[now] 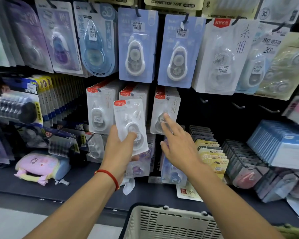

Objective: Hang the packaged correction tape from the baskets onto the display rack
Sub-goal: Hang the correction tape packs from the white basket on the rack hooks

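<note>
My left hand holds a white packaged correction tape with a red label, upright, in front of the middle row of the display rack. My right hand is open with fingers spread, its fingertips touching the front pack of the right-hand stack of the same white packs. Two more hanging stacks of that pack fill the hooks just left. A beige plastic basket sits at the bottom centre, below my arms; its inside is hidden.
Blue, purple and white tape packs hang on the upper row. Three bare hooks stick out right of the white stacks. The dark shelf carries a pink pouch, loose packs, and a wire rack of boxed packs at the right.
</note>
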`<state>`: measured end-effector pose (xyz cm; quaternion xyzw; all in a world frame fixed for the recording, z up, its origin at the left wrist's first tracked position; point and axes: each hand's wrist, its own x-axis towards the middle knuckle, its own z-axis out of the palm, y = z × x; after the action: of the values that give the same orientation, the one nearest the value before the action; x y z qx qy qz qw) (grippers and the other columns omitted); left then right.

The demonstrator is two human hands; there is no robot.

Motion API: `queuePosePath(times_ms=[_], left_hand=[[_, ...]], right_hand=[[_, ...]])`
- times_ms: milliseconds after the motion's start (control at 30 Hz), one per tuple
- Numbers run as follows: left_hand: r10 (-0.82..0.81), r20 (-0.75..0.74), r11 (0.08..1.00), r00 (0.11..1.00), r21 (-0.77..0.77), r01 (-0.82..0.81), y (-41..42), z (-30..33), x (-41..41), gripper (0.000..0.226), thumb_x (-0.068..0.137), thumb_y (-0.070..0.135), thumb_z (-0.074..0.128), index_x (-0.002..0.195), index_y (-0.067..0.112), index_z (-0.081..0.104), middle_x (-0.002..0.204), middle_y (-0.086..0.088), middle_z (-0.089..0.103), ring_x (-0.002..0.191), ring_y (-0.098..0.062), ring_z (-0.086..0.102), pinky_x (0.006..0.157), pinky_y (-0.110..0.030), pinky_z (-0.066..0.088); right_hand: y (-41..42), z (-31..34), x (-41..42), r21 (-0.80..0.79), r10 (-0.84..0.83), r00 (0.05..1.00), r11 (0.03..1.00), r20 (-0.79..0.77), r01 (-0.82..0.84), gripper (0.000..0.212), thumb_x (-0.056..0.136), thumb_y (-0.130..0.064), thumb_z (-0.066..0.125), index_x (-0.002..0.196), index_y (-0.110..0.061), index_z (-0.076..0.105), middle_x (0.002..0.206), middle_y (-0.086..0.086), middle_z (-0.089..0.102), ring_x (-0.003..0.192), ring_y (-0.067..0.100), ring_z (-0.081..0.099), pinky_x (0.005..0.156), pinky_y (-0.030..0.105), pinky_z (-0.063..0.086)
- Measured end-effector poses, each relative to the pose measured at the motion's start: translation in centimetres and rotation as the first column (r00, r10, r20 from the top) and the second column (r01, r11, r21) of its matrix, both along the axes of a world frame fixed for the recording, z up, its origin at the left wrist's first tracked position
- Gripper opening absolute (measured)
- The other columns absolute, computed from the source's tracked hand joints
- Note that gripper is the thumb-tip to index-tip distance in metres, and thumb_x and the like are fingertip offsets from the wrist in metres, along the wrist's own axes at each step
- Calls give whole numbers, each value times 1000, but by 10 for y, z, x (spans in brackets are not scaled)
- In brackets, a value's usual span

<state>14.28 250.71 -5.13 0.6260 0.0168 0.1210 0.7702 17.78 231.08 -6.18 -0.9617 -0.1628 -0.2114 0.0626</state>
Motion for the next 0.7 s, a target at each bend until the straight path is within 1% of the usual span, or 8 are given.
queuePosePath(times_ms=[133,233,267,333,400,500,567,700], left_hand=[[-30,-17,1000,999,10,30,0,-5,3,19,99,24,67,112,36,61,106,11,75,95,-19,76,62,-36,64],[-92,-22,996,995,10,93,-3,-5,4,20,97,23,69,107,39,61,101,14,76,90,-15,77,62,-35,63],[-125,-21,992,992,5,125,-5,-5,4,21,97,22,70,108,38,62,102,11,76,89,-16,78,62,-36,63],[-198,-16,980,980,-12,198,-9,-3,4,25,98,19,70,114,36,63,106,2,79,91,-23,79,64,-39,63],[-248,4,969,969,-16,248,-15,-1,3,27,99,19,71,120,33,64,108,-3,79,95,-28,79,67,-44,64],[-228,45,974,973,16,227,-22,-1,3,37,99,13,71,129,31,61,107,-5,78,97,-23,77,73,-47,66],[-216,51,976,975,50,214,-26,-1,3,49,98,2,68,137,30,57,105,-13,75,90,-22,76,76,-42,66],[-230,99,969,968,110,219,-31,-2,3,61,95,-12,63,143,25,54,104,-12,74,76,-19,73,73,-33,65]], right_hand=[[-5,3,3,32,46,999,998,-6,-46,63,105,-26,54,164,-20,30,175,-15,-9,154,19,25,110,46,45],[-3,4,-7,236,97,992,965,80,-114,43,105,-19,57,148,-16,55,170,-4,31,144,18,41,113,41,43],[1,5,-11,382,122,990,913,69,-140,36,106,-21,57,141,-15,60,159,-2,47,138,17,49,113,41,44],[10,12,-20,681,204,977,725,-66,-105,29,108,-33,56,131,-19,66,131,-6,68,118,11,64,104,43,52],[17,19,-25,832,270,953,553,-135,-38,24,106,-38,60,122,-21,69,112,-6,77,103,12,72,95,45,57],[18,24,-26,920,235,968,391,-86,-13,21,104,-30,65,112,-11,68,99,9,78,95,29,75,89,54,58],[14,26,-24,936,175,981,351,-79,13,22,105,-31,63,110,-9,66,98,15,76,91,29,73,86,55,56],[8,25,-18,948,146,987,317,-63,14,22,105,-36,63,110,-15,68,90,6,78,84,19,73,78,40,56]])
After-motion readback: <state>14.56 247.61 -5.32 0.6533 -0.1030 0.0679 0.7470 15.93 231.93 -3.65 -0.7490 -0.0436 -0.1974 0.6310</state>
